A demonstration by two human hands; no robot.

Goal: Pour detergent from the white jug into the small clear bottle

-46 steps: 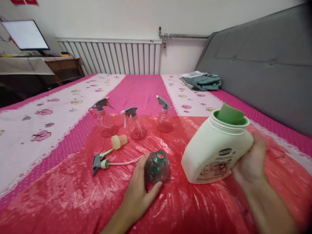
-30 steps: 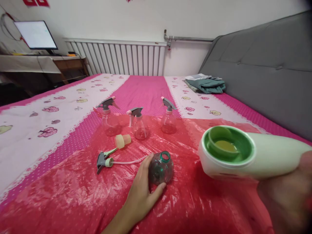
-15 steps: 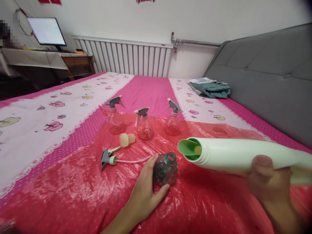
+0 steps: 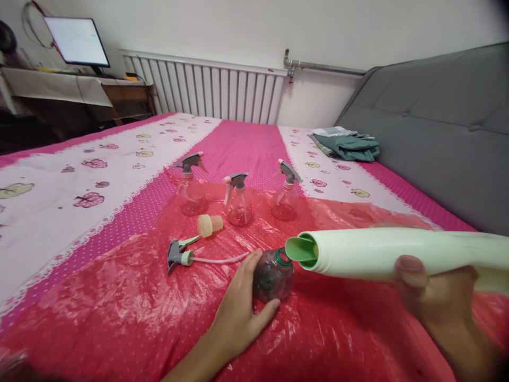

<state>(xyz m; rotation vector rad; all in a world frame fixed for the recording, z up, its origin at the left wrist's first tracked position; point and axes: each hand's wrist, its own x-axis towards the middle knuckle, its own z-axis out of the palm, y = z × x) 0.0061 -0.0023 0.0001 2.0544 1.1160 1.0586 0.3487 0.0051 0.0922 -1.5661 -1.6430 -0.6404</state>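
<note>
The jug (image 4: 366,252) looks smooth, hard plastic; the small bottle (image 4: 274,278), glossy clear plastic; the sheet (image 4: 135,313), crinkled shiny film.

The white jug (image 4: 366,253) has been tipped by the right hand (image 4: 439,297) from a slanted, mouth-up position to nearly level. Its green spout (image 4: 297,249) has been brought from well apart to the rim (image 4: 279,259) of the bottle (image 4: 272,280); whether they touch cannot be told.

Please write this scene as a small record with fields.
Left hand: curled around open bottle with green neck
Right hand: grips white jug, tipped nearly level
Green spout: at the bottle's mouth; contact unclear
Trigger spray head: detached, lying left of the bottle
Yellowish cap: lying on its side
Spray bottles: three, upright, heads fitted
Surface: red plastic sheet over pink-and-white bedspread
</note>
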